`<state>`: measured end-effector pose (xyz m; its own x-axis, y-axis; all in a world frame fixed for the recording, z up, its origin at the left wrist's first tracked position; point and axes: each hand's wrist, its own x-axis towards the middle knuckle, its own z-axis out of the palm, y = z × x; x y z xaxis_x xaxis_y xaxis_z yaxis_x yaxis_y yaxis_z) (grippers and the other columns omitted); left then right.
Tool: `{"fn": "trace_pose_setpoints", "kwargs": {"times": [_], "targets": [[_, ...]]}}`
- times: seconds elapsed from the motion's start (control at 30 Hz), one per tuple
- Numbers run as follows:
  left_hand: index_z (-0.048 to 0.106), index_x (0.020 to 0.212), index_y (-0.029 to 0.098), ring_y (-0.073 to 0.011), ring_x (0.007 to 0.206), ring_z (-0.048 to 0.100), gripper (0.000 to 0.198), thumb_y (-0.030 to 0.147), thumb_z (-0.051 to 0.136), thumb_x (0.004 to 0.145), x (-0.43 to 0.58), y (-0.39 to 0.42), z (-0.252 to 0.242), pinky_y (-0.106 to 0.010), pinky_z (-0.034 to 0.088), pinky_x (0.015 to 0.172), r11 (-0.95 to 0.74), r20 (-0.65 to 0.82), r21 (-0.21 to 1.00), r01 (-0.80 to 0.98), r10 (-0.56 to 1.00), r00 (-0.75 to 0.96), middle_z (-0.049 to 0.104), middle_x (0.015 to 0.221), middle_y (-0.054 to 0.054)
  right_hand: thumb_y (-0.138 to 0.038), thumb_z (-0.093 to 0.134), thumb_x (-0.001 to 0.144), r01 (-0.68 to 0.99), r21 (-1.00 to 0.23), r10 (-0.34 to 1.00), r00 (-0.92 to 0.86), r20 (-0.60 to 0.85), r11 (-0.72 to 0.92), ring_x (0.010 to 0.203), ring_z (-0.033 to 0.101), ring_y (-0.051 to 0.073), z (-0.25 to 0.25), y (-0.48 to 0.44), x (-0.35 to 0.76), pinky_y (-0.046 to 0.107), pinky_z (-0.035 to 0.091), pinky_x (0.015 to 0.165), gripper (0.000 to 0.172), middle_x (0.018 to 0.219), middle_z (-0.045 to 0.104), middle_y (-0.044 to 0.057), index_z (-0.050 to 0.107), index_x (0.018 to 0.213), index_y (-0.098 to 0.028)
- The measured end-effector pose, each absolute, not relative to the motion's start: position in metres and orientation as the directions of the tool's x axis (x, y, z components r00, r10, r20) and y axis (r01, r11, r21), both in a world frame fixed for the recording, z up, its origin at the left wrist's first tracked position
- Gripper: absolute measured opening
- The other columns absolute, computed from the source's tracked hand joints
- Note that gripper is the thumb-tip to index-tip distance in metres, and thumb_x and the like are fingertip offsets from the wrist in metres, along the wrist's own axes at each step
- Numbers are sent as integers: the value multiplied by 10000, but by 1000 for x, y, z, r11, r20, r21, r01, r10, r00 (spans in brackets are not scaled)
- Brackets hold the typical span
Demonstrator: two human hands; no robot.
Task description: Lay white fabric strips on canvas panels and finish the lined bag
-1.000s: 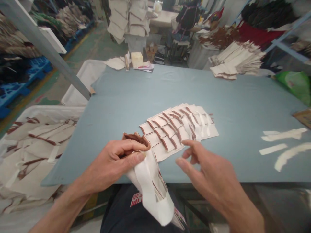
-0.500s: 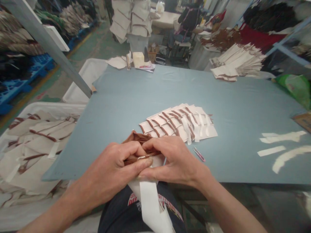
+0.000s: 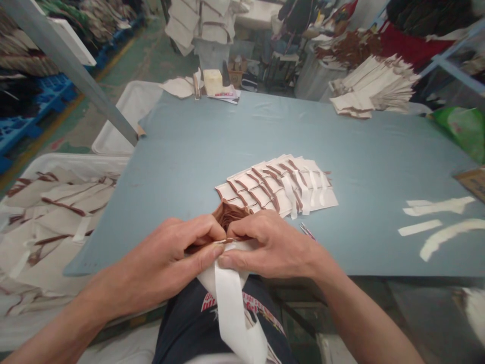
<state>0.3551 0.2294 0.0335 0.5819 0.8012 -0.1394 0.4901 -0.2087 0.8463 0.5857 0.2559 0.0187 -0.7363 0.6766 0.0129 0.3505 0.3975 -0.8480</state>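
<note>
Both hands meet over the table's near edge, pinching a cream fabric piece (image 3: 207, 279) with a gathered brown fabric part (image 3: 232, 215). My left hand (image 3: 189, 247) grips its edge between thumb and fingers. My right hand (image 3: 261, 242) is closed on the same edge, thumb beside the other thumb. A white strip (image 3: 231, 308) hangs down from under the thumbs towards my lap. Just beyond lies a fanned row of cream pieces with brown edging (image 3: 250, 184), some with white strips across them. Small thread snips (image 3: 306, 231) rest near my right wrist, partly hidden by it.
Loose white strips (image 3: 439, 206) lie on the blue table (image 3: 182, 146) at right. A white bin (image 3: 76, 161) of similar fabric pieces stands at left, near a metal post (image 3: 87, 86). Stacked cream pieces (image 3: 373, 88) sit at the far right; a person (image 3: 297, 20) is behind.
My hands, still on the fabric piece, have shifted slightly and the thumbs lie closer together along its edge. More of the brown gathers shows. The view has tilted down a little.
</note>
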Motion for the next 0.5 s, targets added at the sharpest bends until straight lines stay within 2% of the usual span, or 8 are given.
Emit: {"fn": "trace_pose_setpoints", "kwargs": {"times": [0.2, 0.37, 0.5], "targets": [[699, 957, 224, -72, 599, 613, 159, 236, 561, 1033, 356, 224, 31, -159, 424, 572, -371, 52, 809, 455, 817, 575, 708, 747, 68, -182, 584, 847, 350, -893, 708, -704, -51, 284, 550, 384, 79, 25, 250, 587, 228, 245, 529, 188, 585, 421, -77, 554, 662, -187], [646, 1141, 260, -81, 706, 698, 190, 141, 531, 1047, 353, 214, 18, -151, 474, 667, -477, 158, 760, 441, 794, 587, 760, 894, 53, -171, 552, 790, 360, -912, 776, -625, -78, 198, 560, 436, 87, 23, 242, 583, 226, 287, 542, 124, 598, 461, -65, 599, 677, -184], [567, 1260, 264, -142, 834, 765, 312, 65, 494, 1031, 347, 210, 7, -204, 544, 794, -655, 322, 656, 375, 693, 645, 796, 977, -9, -174, 547, 763, 313, -941, 796, -599, -93, 126, 558, 456, 87, 24, 234, 580, 218, 312, 542, 100, 604, 489, -60, 626, 703, -180]]}}
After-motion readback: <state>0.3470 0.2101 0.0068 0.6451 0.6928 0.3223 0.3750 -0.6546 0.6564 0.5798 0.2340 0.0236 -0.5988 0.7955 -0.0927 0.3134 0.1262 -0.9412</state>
